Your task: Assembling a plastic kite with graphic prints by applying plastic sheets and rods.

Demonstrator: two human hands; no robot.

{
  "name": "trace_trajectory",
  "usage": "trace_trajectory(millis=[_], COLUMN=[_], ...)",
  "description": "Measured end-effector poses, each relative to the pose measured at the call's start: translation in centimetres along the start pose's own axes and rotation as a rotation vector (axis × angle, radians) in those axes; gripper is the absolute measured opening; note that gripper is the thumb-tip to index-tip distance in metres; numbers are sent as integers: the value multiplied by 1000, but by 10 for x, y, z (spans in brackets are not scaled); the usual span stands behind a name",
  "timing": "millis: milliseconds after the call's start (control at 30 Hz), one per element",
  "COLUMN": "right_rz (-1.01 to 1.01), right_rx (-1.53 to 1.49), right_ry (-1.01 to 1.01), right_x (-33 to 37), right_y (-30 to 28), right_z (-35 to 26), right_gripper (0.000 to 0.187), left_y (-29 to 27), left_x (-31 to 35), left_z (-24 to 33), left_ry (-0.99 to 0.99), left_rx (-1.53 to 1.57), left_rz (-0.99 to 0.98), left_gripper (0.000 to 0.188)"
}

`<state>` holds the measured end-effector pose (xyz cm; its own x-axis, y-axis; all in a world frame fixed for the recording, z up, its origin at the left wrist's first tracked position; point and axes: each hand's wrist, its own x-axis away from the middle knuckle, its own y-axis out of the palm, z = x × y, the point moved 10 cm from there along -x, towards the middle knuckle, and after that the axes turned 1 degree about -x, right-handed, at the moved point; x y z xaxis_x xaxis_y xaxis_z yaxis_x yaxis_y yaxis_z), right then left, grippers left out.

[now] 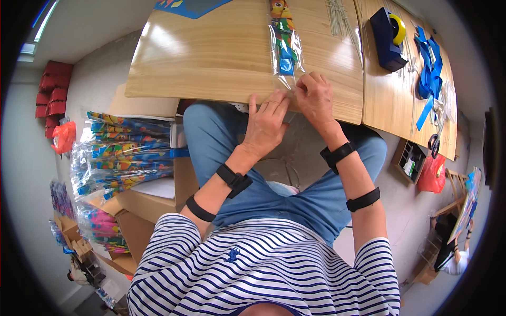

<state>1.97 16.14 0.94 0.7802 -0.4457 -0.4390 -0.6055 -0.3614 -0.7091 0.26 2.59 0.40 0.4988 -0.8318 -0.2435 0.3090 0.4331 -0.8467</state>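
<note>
A long, narrow, brightly coloured folded item (285, 45) lies on the table inside a clear plastic sleeve (288, 81), its near end close to the front edge. My right hand (316, 97) is closed, pinching the near end of this sleeve between thumb and fingers. Beside it, my left hand (266, 124) stretches its fingers over the table edge, the fingertips touching the sleeve's end. The little finger stands apart from the others. What lies under the left fingertips is hidden.
At the right stand a tape dispenser (387, 39), blue ribbon (431, 66) and scissors (434, 143). Thin pale sticks (341, 18) lie at the far side. Left of my legs, an open cardboard box (137, 226) sits by a stack of similar sleeved items (129, 152).
</note>
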Motion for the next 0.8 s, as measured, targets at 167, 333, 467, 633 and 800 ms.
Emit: trace_trajectory(millis=[167,333,467,633,800], right_rz=[-2,-4,11,38,36], right_rx=[-145,-61,-4,169,191], right_ry=[102,189,180,194,81], right_x=[4,11,12,16,28], right_y=[-11,-13,-9,-14,-29], right_z=[18,30,29,26,4], right_gripper=[10,11,11,10,16], left_y=[-2,0,3,6,7], left_x=[-4,-11,-13,-16,-16], left_z=[3,6,7,8,7], left_ry=[15,22,28,30,26], left_rx=[-74,-108,-132,-164,-208], left_rz=[20,15,14,10,8], left_gripper=[65,69,71,74,74])
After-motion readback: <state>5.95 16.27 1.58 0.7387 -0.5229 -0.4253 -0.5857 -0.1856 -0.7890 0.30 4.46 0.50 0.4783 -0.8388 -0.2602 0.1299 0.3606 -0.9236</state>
